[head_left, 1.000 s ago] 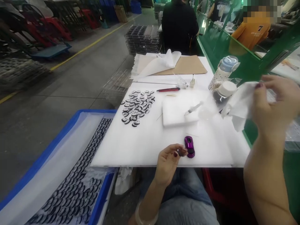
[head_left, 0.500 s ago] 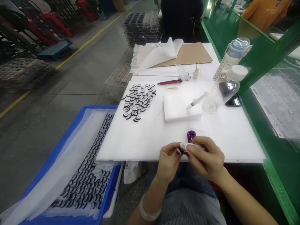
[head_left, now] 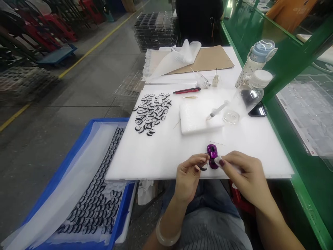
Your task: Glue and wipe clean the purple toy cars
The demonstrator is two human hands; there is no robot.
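Near the table's front edge, my left hand [head_left: 189, 175] pinches a small black-edged clear part [head_left: 203, 166] between thumb and fingers. It looks like the loose pieces [head_left: 151, 113] spread on the table's left side. Just to the right, my right hand [head_left: 243, 172] has its fingers closed on a crumpled white wipe [head_left: 218, 160], perhaps cloth or tissue. Between the hands a purple toy car [head_left: 212, 154] rests on the white tabletop; my right fingertips partly overlap it in view. A thin needle-like rod [head_left: 216, 142] lies just behind the car.
A white foam block [head_left: 196, 119] carries a syringe [head_left: 217, 110]. Clear bottle [head_left: 251, 92], patterned bottle [head_left: 253, 64] and phone [head_left: 258, 109] line the right side. Behind are a red cutter [head_left: 186, 90] and cardboard [head_left: 213, 60]. A blue tray [head_left: 118, 208] of black parts stands lower left.
My right hand has moved right, away from my left, taking the white wipe off the small part. The part and the purple car now show more fully.
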